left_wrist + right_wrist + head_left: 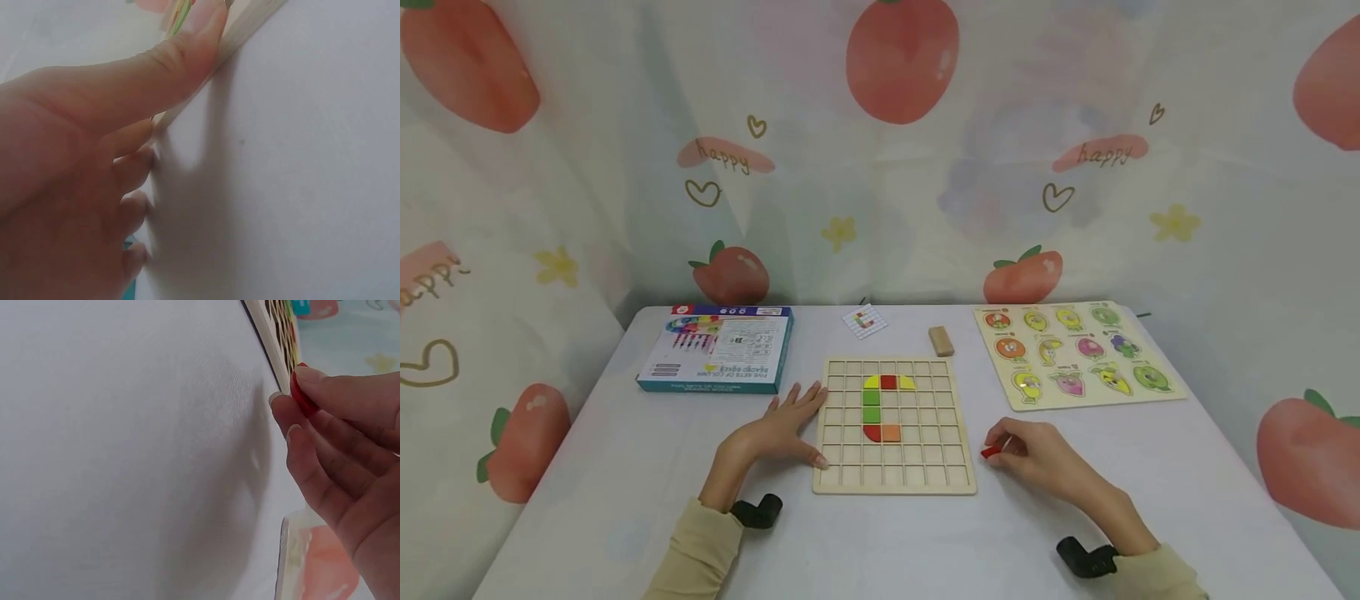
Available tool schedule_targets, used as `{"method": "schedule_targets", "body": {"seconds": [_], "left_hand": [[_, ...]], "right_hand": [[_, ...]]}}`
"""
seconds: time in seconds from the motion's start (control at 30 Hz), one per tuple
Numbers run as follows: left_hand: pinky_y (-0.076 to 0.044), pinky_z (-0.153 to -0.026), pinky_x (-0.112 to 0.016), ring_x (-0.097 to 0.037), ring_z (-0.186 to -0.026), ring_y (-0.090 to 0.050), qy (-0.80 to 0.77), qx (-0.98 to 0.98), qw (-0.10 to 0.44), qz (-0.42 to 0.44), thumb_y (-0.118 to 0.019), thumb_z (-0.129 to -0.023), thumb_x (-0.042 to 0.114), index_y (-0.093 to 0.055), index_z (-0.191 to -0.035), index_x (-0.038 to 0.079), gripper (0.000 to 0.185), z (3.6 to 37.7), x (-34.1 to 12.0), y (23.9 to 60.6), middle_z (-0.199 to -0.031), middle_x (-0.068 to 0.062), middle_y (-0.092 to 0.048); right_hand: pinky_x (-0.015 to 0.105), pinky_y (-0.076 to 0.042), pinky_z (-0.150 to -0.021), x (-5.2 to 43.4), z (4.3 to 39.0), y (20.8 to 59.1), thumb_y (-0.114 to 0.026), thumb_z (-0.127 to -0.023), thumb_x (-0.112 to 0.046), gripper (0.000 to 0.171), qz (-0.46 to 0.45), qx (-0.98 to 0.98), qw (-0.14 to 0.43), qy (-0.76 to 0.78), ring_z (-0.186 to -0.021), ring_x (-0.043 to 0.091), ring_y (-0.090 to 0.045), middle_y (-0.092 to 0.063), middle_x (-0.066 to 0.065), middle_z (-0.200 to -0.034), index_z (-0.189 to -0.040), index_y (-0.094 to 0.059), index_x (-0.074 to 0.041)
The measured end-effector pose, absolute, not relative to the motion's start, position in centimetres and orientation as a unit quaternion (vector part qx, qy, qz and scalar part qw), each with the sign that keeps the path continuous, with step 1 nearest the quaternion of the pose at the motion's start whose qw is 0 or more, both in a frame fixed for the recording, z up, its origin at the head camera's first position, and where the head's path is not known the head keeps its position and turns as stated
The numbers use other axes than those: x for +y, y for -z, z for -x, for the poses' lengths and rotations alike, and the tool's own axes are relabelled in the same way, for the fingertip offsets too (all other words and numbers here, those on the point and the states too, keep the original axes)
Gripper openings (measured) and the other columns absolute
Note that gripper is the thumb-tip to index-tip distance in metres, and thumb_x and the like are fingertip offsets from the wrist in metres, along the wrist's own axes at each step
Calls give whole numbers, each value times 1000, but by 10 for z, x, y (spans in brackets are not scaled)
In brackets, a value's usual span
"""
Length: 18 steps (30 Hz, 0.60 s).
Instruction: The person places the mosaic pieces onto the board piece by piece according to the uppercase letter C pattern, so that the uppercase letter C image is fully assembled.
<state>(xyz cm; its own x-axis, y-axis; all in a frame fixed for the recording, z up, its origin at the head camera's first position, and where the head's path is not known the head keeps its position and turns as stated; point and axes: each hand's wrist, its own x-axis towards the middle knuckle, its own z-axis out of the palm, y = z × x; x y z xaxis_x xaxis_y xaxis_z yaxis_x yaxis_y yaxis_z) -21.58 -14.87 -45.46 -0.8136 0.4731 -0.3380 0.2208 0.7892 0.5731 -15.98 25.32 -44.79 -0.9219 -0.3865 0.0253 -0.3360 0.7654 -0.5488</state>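
The white counter (625, 467) carries everything, backed by a strawberry-print curtain (895, 125). At its centre lies a wooden grid board (895, 479), with yellow, red, green and orange tiles set in a column down its middle. At two o'clock from the board sits a fruit peg puzzle (1157, 404); at ten o'clock, a blue box (715, 350). A small pattern card (864, 321) and a plain wooden block (941, 341) lie near twelve o'clock. The left hand (778, 429) rests released, fingers flat, thumb pressed against the board's nine-o'clock edge. The right hand (1037, 454), at the board's three o'clock, pinches a small red piece (991, 452) between thumb and fingertips, just beside the board's edge.
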Motion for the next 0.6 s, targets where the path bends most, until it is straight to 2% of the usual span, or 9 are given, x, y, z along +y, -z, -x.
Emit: {"method": "schedule_targets", "body": {"seconds": [0.2,0.43,0.6], "left_hand": [[5,-120,-61,-37,-151,8,-266,915,236,-192,-82,-74,40,-16,-156,10,110,216,-150,454,-165,-9,-5],[5,-120,-60,-36,-151,8,-269,916,231,-187,-83,-73,38,-17,-156,11,110,215,-149,453,-165,-8,-6],[5,-121,-60,-36,-152,7,-272,915,232,-185,-83,-72,40,-19,-156,12,110,216,-148,453,-165,-8,-8]], "right_hand": [[19,-54,-70,244,169,448,-73,-82,-5,18,211,924,37,316,-76,-1,-59,-69,-10,-87,-96,-67,-16],[21,-55,-74,223,179,444,-72,-87,-13,15,213,908,48,357,-79,3,-63,-70,-10,-89,-101,-69,-13],[20,-56,-74,209,184,445,-69,-89,-12,14,211,900,51,378,-81,5,-64,-71,-7,-92,-103,-70,-12]]}}
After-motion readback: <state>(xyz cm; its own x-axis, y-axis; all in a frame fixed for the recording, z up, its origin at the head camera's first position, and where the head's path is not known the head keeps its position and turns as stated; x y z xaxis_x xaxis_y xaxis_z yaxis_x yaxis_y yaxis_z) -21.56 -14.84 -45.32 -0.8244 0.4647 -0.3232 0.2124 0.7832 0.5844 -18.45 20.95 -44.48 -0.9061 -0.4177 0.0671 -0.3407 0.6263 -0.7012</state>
